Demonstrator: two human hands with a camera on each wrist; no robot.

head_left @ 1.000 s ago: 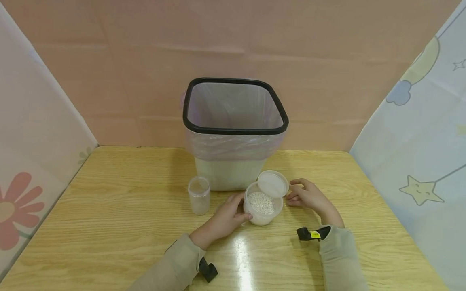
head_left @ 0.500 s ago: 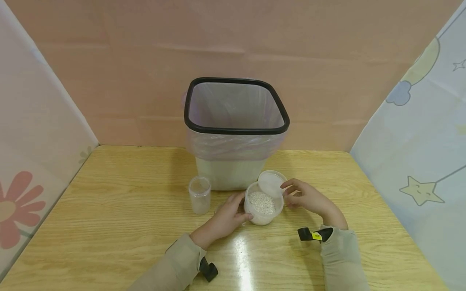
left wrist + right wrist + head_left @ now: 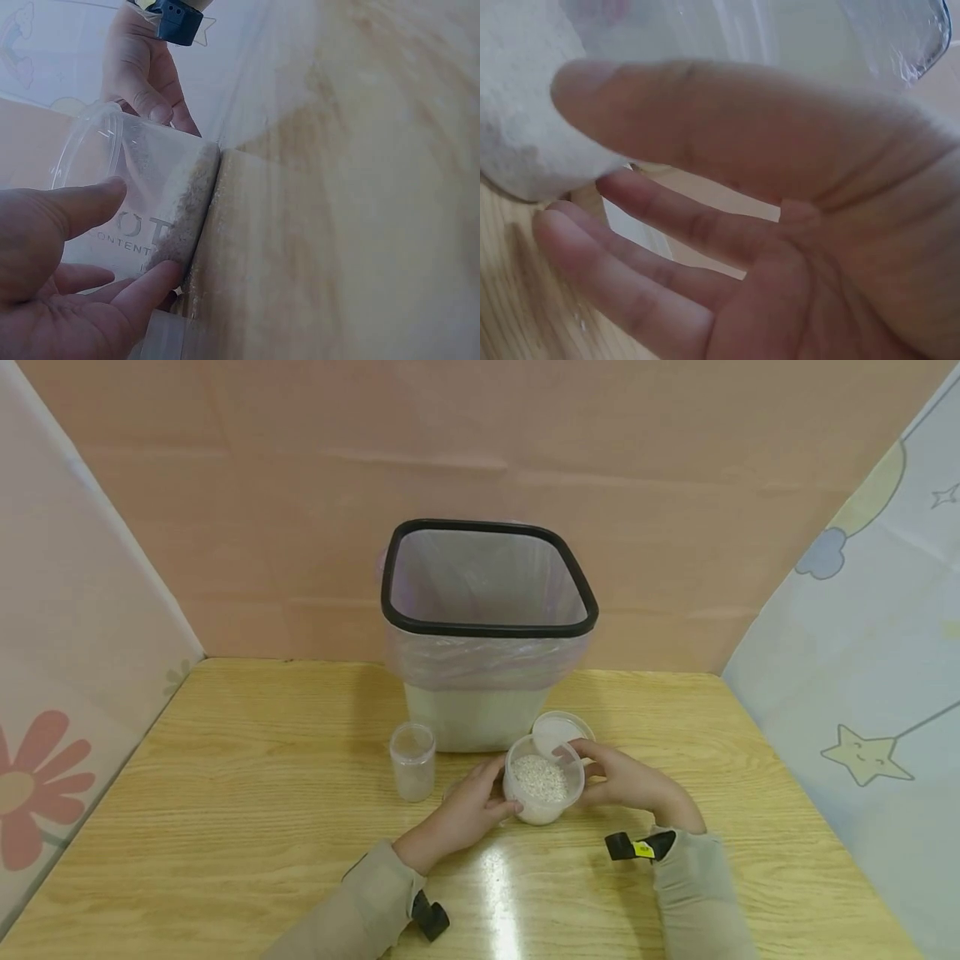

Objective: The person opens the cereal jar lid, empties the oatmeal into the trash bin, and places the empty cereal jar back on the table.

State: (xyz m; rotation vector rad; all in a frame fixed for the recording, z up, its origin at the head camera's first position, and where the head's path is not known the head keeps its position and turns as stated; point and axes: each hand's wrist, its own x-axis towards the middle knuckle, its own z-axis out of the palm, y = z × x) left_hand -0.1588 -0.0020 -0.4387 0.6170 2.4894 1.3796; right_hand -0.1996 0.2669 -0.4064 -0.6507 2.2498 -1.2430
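A clear round plastic tub (image 3: 537, 814) stands on the table with whitish grains (image 3: 538, 778) in its lower part. My left hand (image 3: 468, 806) holds its left side, thumb in front and fingers behind. In the left wrist view, embossed letters show on the tub wall (image 3: 142, 225) between thumb and fingers. My right hand (image 3: 626, 777) curves round the tub's right side, fingers at the back and thumb (image 3: 667, 120) against the front of the wall. A round translucent lid (image 3: 557, 725) lies behind the tub, partly hidden by it and the right fingers.
A waste bin (image 3: 472, 718) with a black rim and a thin liner stands right behind the tub. To the left is a clear cylindrical jar (image 3: 414, 772). Patterned sheets hang at both sides of the wooden table (image 3: 262, 777), with a pinkish one at the back.
My right hand has moved left, from beside the lid to the tub's right side, and its fingers now reach behind the rim. The left hand keeps its place on the tub.
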